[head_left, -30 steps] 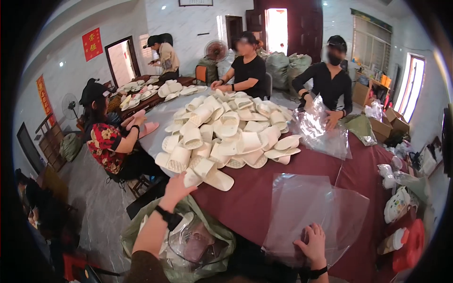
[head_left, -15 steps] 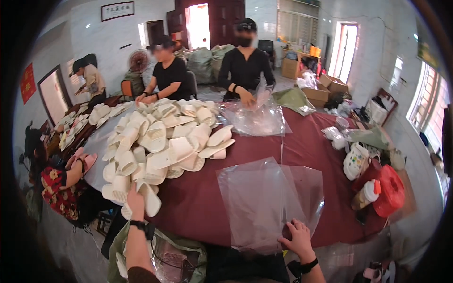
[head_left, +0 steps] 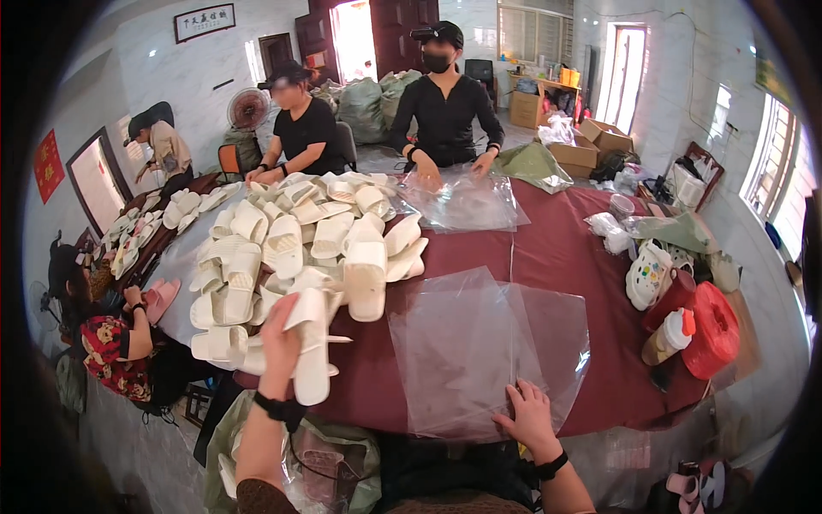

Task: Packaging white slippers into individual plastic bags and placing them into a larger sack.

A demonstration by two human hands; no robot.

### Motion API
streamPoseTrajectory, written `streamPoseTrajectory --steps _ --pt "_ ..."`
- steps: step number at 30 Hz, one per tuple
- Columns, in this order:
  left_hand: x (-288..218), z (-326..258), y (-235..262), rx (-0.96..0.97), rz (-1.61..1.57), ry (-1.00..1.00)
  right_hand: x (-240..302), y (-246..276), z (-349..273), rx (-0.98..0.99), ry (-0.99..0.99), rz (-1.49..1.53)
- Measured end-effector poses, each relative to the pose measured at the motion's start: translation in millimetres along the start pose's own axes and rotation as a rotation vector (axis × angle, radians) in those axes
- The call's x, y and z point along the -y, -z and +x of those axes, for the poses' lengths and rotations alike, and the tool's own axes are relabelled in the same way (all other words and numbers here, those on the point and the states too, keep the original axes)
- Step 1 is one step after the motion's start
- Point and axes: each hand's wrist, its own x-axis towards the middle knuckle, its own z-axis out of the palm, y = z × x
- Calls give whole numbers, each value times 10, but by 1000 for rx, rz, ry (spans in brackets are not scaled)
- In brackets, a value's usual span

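Maroon table (head_left: 556,248), cream slipper (head_left: 312,367) now in left hand (head_left: 279,339)

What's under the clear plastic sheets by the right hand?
Maroon tablecloth, showing through the clear plastic sheets. The right hand covers part of their near end, so what lies directly beneath the palm can't be seen.

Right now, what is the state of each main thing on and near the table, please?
Left hand: gripping a white slipper
Right hand: open, fingers spread
Clear bags: flat, overlapping, touched by this hand
Slipper pile: loosely heaped
Green sack: open, things inside
Bottle: capped
Cardboard box: open
Dark red door: open
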Motion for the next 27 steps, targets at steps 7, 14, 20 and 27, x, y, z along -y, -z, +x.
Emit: streamPoseTrajectory --steps 7,14,20,27 --pt "-505 565 -511 -88 -90 -292 -21 -59 -14 -10 3 -23" --pt "-14 687 -734 136 199 16 -36 -75 -21 -24 -1 -16" --pt "294 899 -555 68 -373 411 -41 -80 -15 -40 41 -20" --pt "-657 1109 -316 20 -654 374 -28 -61 -58 -61 34 -7"
